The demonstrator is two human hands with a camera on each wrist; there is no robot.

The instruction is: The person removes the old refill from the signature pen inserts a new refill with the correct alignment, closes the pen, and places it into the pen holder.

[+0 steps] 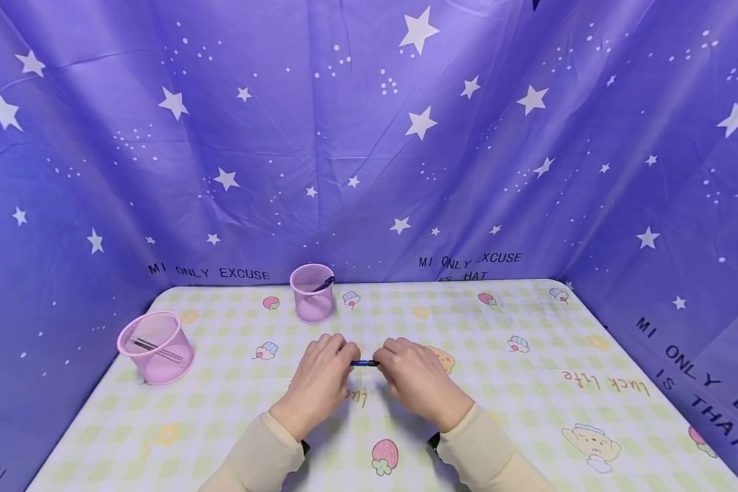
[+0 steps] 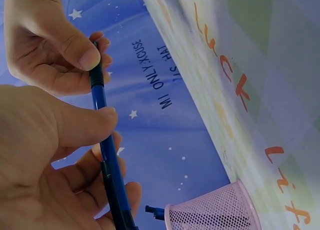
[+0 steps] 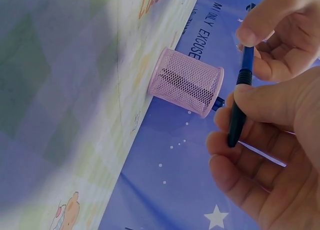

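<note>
Blue pen (image 1: 364,363), seemingly assembled, is pinched by fingers (image 1: 349,351) of both hands (image 1: 321,376) (image 1: 417,377), another pen (image 1: 324,283) already in the cup (image 1: 314,309) beyond them, thin rods (image 1: 150,346) remaining leftward.

pen (image 1: 363,363) in front of one cup (image 1: 314,311) with another pen (image 1: 327,282) inside, second cup (image 1: 171,367) to the left, backdrop (image 1: 369,137) behind

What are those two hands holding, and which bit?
A blue pen: the left hand pinches its blue barrel, the right hand its dark tapered end.
</note>
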